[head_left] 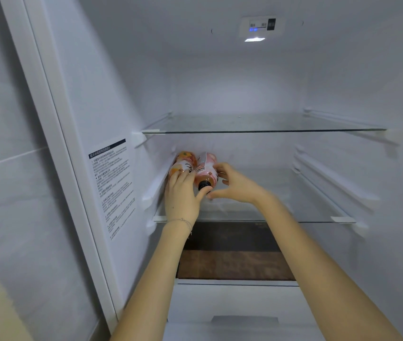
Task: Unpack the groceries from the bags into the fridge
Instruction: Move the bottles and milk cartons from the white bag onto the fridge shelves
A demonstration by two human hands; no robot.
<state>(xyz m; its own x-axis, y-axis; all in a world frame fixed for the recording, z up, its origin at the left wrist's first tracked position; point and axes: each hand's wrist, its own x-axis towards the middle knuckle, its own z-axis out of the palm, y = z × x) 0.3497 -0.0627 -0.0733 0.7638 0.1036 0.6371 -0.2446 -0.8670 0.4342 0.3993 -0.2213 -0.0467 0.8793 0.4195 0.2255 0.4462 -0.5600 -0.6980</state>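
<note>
The open fridge (244, 89) fills the view, its inner walls white and lit by one lamp (254, 39) in the ceiling, just below one control panel (260, 25) with small blue lights. To the left of the fridge's white front frame (48, 143) is a pale tiled wall (3, 143).

Inside are two glass shelves, the upper shelf (269, 131) and the lower shelf (293, 212), each resting on white side rails. Under the lower shelf lies one brown, wood-patterned panel (232, 264), and below that one white drawer (232, 301) with a grip recess at its front. One printed sticker (114, 183) with a dark header is on the left inner wall; its text is too small to read.

Two bare arms reach onto the lower shelf. The left hand (180, 195) lies over the orange-labelled bottle (183, 161), fingers fairly straight on it, thumb stretched across to the other bottle's cap. The right hand (237, 185) is spread, fingertips touching the right side of the pink-labelled bottle (206, 168), thumb extended below the cap. The thumbs nearly meet.

The two bottles lie on their sides, touching each other, in the shelf's back left corner, the orange one against the left wall. One black cap (204, 185) points toward the camera. One thin bracelet (183, 221) circles the left wrist.
</note>
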